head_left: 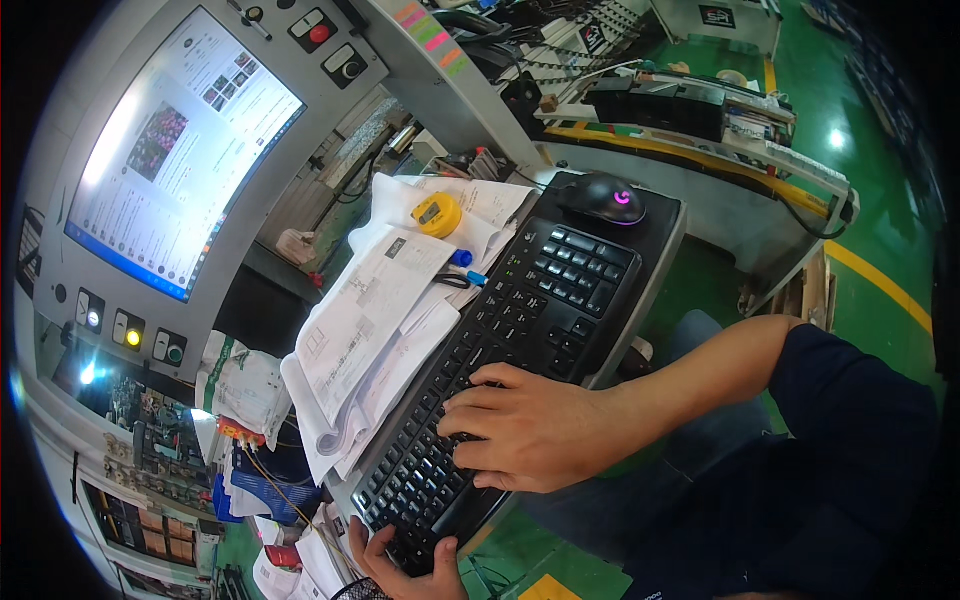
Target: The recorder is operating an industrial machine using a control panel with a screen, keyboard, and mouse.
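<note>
A black keyboard lies slantwise on a narrow shelf below a lit screen. My right hand rests over the middle of its keys, fingers bent a little and spread apart, holding nothing. At the keyboard's lower-left end is my left hand, partly cut off by the frame's lower edge; its thumb and fingers are apart around the corner keys. A black mouse with a purple light sits beyond the number pad, away from both hands.
Printed sheets lie along the keyboard's far side, with a yellow tape measure and a blue-capped pen on them. Lit buttons line the panel under the screen. Past the shelf, a grey machine frame stands on green floor.
</note>
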Available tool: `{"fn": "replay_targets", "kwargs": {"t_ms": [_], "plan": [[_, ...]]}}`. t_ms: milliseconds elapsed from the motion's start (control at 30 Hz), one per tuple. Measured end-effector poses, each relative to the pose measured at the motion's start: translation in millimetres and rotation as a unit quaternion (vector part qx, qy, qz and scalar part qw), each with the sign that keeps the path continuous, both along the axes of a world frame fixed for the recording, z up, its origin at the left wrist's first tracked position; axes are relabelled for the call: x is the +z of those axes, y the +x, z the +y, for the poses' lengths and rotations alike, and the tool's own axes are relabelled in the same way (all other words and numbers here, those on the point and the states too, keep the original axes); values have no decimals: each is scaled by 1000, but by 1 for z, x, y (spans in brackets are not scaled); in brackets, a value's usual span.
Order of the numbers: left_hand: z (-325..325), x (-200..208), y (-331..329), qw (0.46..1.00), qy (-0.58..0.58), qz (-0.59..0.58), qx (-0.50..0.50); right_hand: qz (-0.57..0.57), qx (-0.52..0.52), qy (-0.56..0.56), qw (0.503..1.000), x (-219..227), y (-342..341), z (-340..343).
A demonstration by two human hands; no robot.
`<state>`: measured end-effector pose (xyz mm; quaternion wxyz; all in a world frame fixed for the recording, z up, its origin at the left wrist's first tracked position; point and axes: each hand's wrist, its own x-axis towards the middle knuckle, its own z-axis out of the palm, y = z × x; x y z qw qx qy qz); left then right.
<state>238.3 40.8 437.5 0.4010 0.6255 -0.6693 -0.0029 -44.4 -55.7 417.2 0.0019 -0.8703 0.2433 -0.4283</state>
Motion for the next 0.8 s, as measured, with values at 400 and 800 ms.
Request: {"fn": "replay_targets", "kwargs": {"t_ms": [400, 800], "plan": [[-1, -2, 4, 999, -8, -53, 3, -3, 7, -1, 1000, 1, 3, 1], [-1, -3, 5, 999, -3, -47, -3, 0, 9, -11, 1000, 2, 3, 2]]}}
